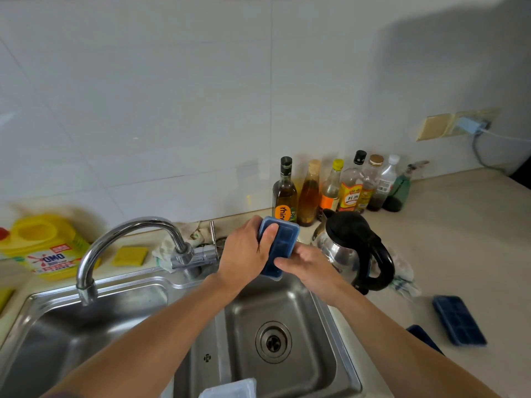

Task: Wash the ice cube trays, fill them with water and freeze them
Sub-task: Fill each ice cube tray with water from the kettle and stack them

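Note:
A dark blue ice cube tray (283,239) is held tilted above the back of the right sink basin (313,317). My left hand (244,249) grips its left edge, thumb laid across its face. My right hand (307,267) holds its lower right side, fingers pressed on the tray. A second blue ice cube tray (459,320) lies on the counter at right, and a third blue piece (422,337) shows partly behind my right forearm. A clear lid-like piece (231,389) lies at the sink's front edge.
The chrome faucet (115,242) curves over the left basin (71,340). A black and steel kettle (356,248) stands just right of my hands, with a cloth (403,280) behind it. Several bottles (330,188) line the wall. A yellow detergent jug (46,245) and a yellow sponge (129,256) sit at left.

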The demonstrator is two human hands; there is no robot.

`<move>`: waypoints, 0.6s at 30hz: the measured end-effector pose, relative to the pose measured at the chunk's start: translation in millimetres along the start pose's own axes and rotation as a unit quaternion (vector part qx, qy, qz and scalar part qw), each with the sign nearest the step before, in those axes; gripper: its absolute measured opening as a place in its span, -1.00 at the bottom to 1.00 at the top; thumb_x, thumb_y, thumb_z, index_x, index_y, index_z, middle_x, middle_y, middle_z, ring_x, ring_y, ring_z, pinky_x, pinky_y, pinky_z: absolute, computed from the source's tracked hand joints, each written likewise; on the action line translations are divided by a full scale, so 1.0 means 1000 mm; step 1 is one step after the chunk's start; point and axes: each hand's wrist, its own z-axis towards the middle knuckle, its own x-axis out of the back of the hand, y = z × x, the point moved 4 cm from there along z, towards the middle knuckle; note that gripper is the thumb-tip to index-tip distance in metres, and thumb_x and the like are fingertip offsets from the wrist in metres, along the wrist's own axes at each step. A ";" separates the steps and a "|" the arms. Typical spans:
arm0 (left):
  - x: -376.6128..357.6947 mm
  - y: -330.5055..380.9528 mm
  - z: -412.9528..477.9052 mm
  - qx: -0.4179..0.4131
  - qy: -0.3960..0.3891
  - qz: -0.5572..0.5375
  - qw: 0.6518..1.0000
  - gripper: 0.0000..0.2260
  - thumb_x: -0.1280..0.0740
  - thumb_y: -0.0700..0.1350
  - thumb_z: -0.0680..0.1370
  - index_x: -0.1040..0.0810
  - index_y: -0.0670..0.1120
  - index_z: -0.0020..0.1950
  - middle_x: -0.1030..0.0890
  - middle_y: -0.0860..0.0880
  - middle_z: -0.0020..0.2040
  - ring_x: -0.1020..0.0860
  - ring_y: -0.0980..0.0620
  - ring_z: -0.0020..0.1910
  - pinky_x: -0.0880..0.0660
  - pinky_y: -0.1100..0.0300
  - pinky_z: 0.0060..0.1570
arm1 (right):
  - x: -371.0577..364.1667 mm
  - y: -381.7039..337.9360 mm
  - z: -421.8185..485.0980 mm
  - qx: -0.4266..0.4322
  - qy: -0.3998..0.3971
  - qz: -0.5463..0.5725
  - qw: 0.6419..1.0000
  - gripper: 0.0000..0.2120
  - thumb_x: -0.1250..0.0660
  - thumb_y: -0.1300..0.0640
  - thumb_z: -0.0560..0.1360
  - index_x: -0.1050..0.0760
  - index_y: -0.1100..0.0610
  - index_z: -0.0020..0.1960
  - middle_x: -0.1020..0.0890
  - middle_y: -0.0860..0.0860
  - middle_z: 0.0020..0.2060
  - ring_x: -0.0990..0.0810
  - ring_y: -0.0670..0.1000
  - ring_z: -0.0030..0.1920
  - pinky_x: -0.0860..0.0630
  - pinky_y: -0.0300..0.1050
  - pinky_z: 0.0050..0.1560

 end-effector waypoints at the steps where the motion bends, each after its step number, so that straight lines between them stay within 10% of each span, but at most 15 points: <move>1: -0.001 -0.002 0.000 0.001 0.000 0.002 1.000 -0.40 0.07 0.30 0.59 -0.57 -0.11 0.10 -0.63 -0.01 -0.12 -0.59 0.02 -0.20 -0.58 0.05 -0.18 | -0.001 0.002 0.001 -0.002 -0.001 0.001 1.000 -0.78 -0.41 0.04 0.46 -0.63 -0.07 0.11 -0.74 -0.12 0.04 -0.69 -0.11 0.11 -0.58 -0.22 0.11; 11: -0.036 -0.002 -0.015 0.151 -0.036 -0.055 0.986 -0.50 0.04 0.29 0.64 -0.52 -0.03 -0.04 -0.63 0.03 -0.20 -0.61 0.08 -0.25 -0.50 0.34 -0.31 | 0.021 0.021 -0.010 -0.070 -0.019 -0.018 0.997 -0.82 -0.37 0.06 0.61 -0.61 0.10 0.16 -0.74 0.05 -0.01 -0.70 -0.03 0.00 -0.61 -0.21 -0.03; 18: -0.103 0.030 -0.057 0.484 -0.106 -0.236 0.836 -0.56 -0.08 0.19 0.69 -0.55 -0.13 0.00 -0.60 -0.10 -0.12 -0.59 -0.03 -0.19 -0.44 0.20 -0.39 | 0.074 0.030 -0.055 -0.154 -0.009 -0.076 0.985 -0.61 -0.32 -0.13 0.61 -0.65 0.21 -0.06 -0.67 0.02 -0.38 -0.59 0.00 -0.40 -0.51 -0.17 -0.40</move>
